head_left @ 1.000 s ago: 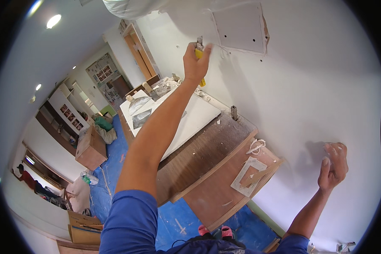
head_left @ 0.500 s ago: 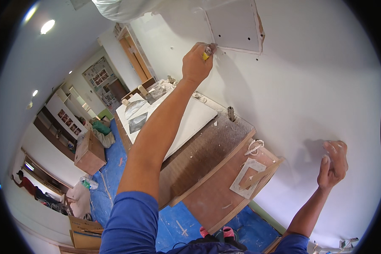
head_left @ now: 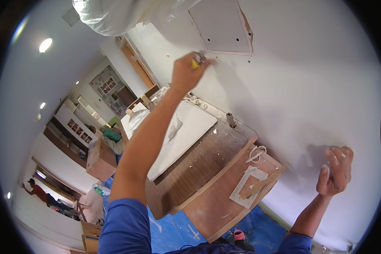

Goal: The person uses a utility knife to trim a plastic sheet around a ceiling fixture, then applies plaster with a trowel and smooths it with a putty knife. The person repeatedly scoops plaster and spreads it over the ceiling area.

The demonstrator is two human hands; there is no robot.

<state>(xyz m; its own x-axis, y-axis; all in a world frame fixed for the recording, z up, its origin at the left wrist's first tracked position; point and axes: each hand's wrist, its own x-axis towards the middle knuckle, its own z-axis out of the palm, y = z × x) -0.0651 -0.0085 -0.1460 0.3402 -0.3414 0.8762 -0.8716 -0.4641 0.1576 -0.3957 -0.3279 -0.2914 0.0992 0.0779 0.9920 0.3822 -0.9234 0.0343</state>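
Note:
My left hand (head_left: 187,72) is raised near the wall, below a rectangular cut-out panel (head_left: 222,25). Its fingers close around a small grey-and-yellow hand tool (head_left: 195,63); its exact kind is blurred and partly hidden. Cracked edges and small dark holes show at the panel. At the right, my right hand (head_left: 335,170) is beside the white wall (head_left: 300,97), empty, with loosely curled fingers, the thumb apart and white dust on the fingertips. Under my left arm lies a white board (head_left: 194,122) with whitish filler (head_left: 173,128) on it.
The board rests on a dusty brown wooden cabinet (head_left: 190,169). A lower wooden panel (head_left: 216,207) carries a white rectangular frame (head_left: 244,199). Clear plastic sheeting (head_left: 106,17) hangs above. Blue sheeting (head_left: 173,228) covers the floor; a person (head_left: 40,192) is far left.
My left hand has moved away from the panel's lower corner, leftward and down in the picture. The view has shifted somewhat. My right hand stays near the wall.

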